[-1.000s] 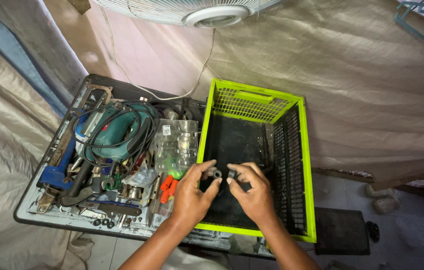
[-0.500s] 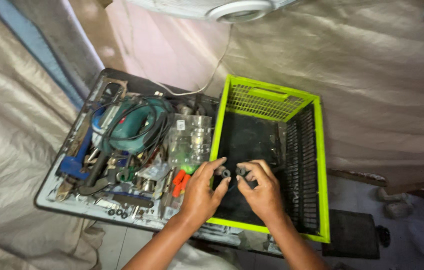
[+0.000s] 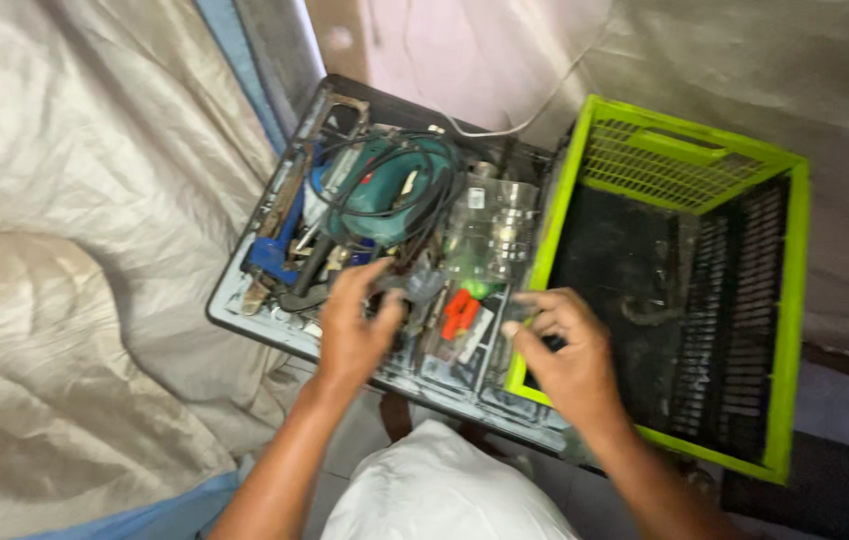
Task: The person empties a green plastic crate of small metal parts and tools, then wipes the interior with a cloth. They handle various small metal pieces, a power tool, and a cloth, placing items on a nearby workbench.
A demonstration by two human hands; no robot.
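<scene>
Grip: our left hand [image 3: 356, 330] closes on a dark part [image 3: 396, 285] in the tool tray [image 3: 244, 300]; right hand [image 3: 569, 350] cupped, hold unclear
Risk: we judge the cord [image 3: 384, 160] could snag near the green crate [image 3: 544, 250]

A small dark metal part [image 3: 396, 287], blurred, sits pinched in the left-hand fingers [image 3: 376, 272] above the cluttered tool tray. Just right of those fingers lie orange-handled tools [image 3: 460, 312], pointing away, untouched.

Beige cloth [image 3: 74, 250] drapes the whole left of the frame, a blue strip [image 3: 244, 80] runs beside it at upper centre, and a white cable [image 3: 534, 105] trails across the pinkish wall [image 3: 464, 50] up top.
</scene>
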